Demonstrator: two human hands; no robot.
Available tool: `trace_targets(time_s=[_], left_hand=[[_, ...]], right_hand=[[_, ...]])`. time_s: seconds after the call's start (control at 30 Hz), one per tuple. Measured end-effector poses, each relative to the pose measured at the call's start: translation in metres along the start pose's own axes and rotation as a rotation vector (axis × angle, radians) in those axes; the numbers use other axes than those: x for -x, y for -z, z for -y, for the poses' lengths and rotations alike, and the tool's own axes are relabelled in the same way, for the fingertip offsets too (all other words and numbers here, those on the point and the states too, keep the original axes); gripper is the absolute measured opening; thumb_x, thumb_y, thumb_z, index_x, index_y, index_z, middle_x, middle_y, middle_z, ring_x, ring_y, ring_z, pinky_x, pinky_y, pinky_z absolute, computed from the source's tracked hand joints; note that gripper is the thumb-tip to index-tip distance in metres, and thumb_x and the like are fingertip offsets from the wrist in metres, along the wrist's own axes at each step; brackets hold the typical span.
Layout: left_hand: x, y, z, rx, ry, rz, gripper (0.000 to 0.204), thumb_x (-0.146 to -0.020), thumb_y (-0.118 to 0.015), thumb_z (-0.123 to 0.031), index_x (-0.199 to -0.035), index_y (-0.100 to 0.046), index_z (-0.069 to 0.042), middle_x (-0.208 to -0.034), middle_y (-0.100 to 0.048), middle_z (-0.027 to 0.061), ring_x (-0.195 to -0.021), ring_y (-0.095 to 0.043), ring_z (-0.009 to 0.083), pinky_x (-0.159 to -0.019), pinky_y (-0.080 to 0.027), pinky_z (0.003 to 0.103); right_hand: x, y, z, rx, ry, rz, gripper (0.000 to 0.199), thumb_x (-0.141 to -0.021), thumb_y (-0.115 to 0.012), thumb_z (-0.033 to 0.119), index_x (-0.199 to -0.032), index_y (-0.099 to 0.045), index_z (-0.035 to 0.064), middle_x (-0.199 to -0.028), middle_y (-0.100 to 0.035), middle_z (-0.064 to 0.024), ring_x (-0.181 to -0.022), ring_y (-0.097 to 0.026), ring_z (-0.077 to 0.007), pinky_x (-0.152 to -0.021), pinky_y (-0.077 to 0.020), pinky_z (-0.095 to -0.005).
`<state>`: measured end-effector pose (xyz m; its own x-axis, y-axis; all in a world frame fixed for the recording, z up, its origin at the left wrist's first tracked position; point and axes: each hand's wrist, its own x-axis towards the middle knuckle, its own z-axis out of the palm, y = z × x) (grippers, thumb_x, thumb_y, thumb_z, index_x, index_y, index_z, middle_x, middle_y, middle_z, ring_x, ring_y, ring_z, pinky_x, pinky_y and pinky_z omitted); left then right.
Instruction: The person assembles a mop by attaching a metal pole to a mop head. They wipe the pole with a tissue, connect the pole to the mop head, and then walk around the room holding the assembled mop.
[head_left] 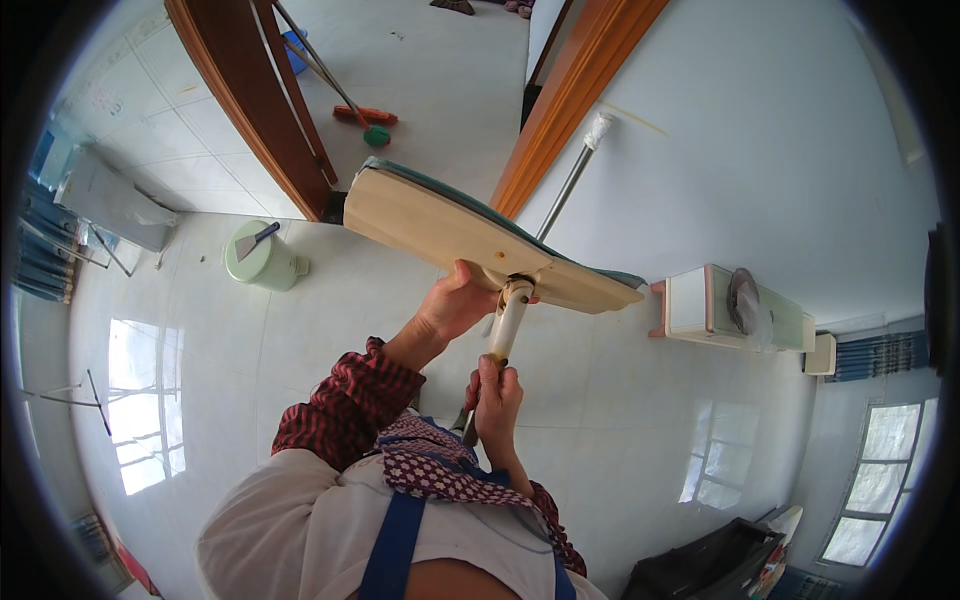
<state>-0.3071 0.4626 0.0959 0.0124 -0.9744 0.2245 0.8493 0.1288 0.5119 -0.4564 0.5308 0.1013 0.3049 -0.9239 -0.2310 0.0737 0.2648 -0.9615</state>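
A flat mop (440, 225) is raised in front of me, with a long beige plate and a dark green-grey pad along its far edge. My left hand (452, 306) grips the near edge of the plate beside the swivel joint; its thumb lies on the beige side, and the other fingers are partly hidden. Below the joint, my right hand (496, 400) is closed round the lower part of the white handle socket (510, 325). The rest of the handle runs down towards my body, mostly hidden by my hand and patterned apron.
A scraper (257, 241) lies on a pale green lidded bin (262, 268) at left. Behind the mop, a metal pole (568, 190) leans by the wooden door frame (580, 90). A red broom (365, 116) lies beyond the doorway; a low cabinet (685, 305) stands right.
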Motion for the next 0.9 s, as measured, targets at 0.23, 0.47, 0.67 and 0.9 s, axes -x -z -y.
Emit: trace_targets(time_s=[0.23,0.47,0.67,0.9], left_hand=[[-0.001,-0.013,0.0,-0.063,-0.042,0.023,0.081,-0.076,-0.062,-0.061,-0.132,-0.042,-0.005,-0.128,-0.052,0.0121,-0.118,-0.048,0.0293,-0.1,-0.037,0.053],[0.009,-0.03,0.003,-0.094,-0.134,-0.091,0.079,-0.08,-0.058,-0.061,-0.132,-0.041,-0.005,-0.128,-0.052,0.0122,-0.119,-0.048,0.0287,-0.105,-0.033,0.051],[0.01,-0.017,0.002,-0.025,-0.126,-0.023,0.075,-0.082,-0.061,-0.054,-0.133,-0.04,-0.004,-0.129,-0.051,0.0132,-0.119,-0.049,0.0296,-0.104,-0.035,0.049],[0.035,0.039,-0.048,-0.754,-0.107,-0.111,0.069,-0.079,-0.07,-0.044,-0.13,-0.046,-0.004,-0.13,-0.05,0.0062,-0.119,-0.046,0.0203,-0.102,-0.035,0.04]], right_hand=[[0.002,-0.001,0.003,0.281,0.086,-0.028,0.036,-0.095,-0.054,0.023,-0.07,-0.043,-0.0012,-0.051,-0.051,-0.0134,-0.042,-0.051,-0.0227,-0.041,-0.0363,-0.0347],[0.0,-0.008,0.012,0.613,0.328,-0.061,0.039,-0.094,-0.053,0.026,-0.07,-0.043,-0.004,-0.063,-0.053,-0.0292,-0.064,-0.053,-0.0488,-0.052,-0.0381,-0.0516],[0.0,-0.013,0.016,0.719,0.365,-0.08,0.04,-0.093,-0.054,0.026,-0.068,-0.044,-0.0034,-0.064,-0.054,-0.0286,-0.063,-0.054,-0.0478,-0.053,-0.0395,-0.0511],[-0.005,-0.003,0.041,0.624,0.398,-0.038,0.039,-0.09,-0.06,0.023,-0.066,-0.043,-0.0025,-0.058,-0.053,-0.0238,-0.054,-0.054,-0.0425,-0.047,-0.0413,-0.0437]])
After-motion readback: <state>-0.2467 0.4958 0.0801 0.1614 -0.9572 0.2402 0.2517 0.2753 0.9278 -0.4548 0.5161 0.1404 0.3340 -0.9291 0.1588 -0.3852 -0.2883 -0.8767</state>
